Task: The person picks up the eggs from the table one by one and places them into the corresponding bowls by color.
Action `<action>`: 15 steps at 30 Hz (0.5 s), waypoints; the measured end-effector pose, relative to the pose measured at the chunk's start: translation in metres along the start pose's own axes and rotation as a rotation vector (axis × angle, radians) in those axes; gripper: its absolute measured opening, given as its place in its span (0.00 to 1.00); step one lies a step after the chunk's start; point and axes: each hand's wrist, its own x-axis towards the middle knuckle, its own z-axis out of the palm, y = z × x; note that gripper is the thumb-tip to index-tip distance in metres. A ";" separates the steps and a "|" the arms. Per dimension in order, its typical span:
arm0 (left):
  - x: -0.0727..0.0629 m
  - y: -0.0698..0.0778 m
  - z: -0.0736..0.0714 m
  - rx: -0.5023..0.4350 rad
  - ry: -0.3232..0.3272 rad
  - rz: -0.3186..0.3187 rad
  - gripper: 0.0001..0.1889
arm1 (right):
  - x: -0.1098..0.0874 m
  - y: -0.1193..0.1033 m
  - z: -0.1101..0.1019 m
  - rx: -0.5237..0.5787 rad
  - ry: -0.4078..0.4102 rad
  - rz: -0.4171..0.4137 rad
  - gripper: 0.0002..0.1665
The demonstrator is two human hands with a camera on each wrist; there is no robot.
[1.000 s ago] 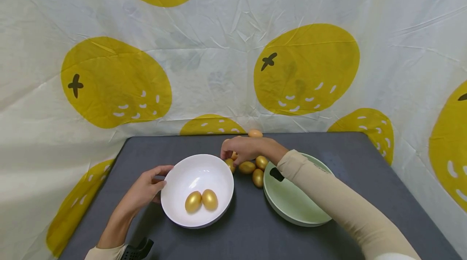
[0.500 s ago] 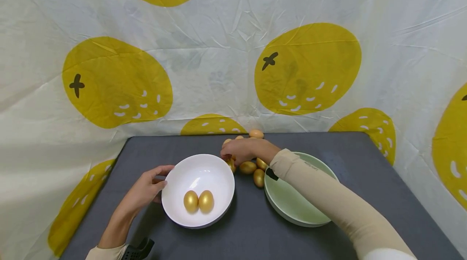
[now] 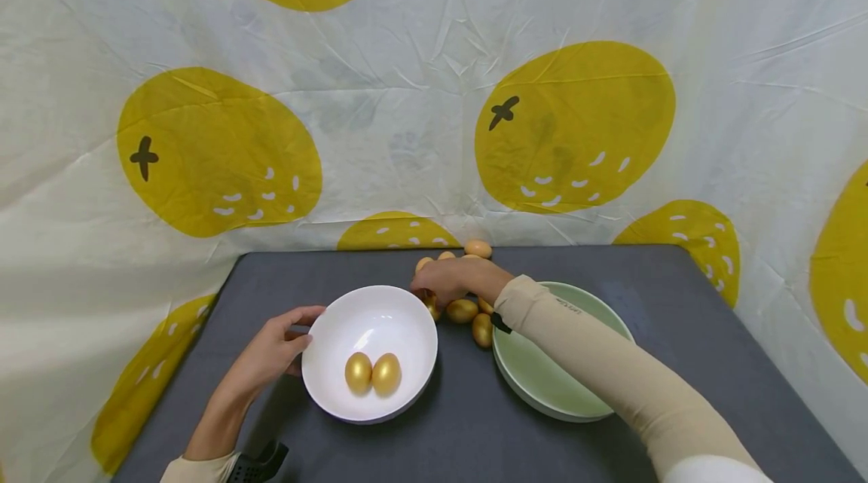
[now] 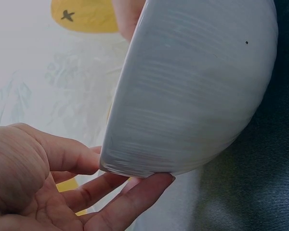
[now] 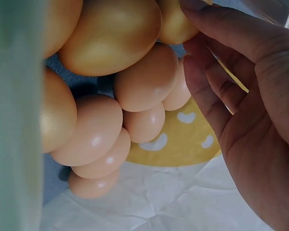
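Observation:
My left hand (image 3: pixel 274 343) holds the white bowl (image 3: pixel 369 317) at its left side. In the left wrist view the thumb lies at the rim and the fingers support the outer wall. Two golden eggs (image 3: pixel 373 374) lie side by side in the bowl. Just past the bowl's right rim, my right hand (image 3: pixel 444 279) reaches down into a group of eggs. The right wrist view shows its thumb and fingers pinching a golden egg (image 5: pixel 176 24), partly cut off by the frame. Other golden eggs (image 3: pixel 463 310) and several brown eggs (image 5: pixel 89 130) sit close around it.
A pale green bowl (image 3: pixel 542 370) stands on the right beneath my right forearm. One brown egg (image 3: pixel 478 248) rests near the far edge of the dark grey table (image 3: pixel 325 268). Behind hangs a white cloth (image 3: pixel 393 129) printed with yellow fruit.
The right hand's fingers have come together on a golden egg, and its forearm has shifted slightly left. The two eggs in the white bowl have rolled a little. The left hand keeps its hold.

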 end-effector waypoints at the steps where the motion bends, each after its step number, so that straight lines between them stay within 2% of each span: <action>1: 0.000 0.000 0.000 0.000 0.006 -0.005 0.26 | 0.000 0.000 0.000 0.012 -0.009 0.010 0.17; 10: 0.001 -0.001 0.000 0.010 0.012 -0.007 0.26 | 0.000 -0.005 -0.002 0.006 -0.078 0.042 0.17; 15: 0.000 -0.001 0.000 0.008 0.011 -0.007 0.26 | -0.002 -0.006 -0.003 0.027 -0.066 0.044 0.15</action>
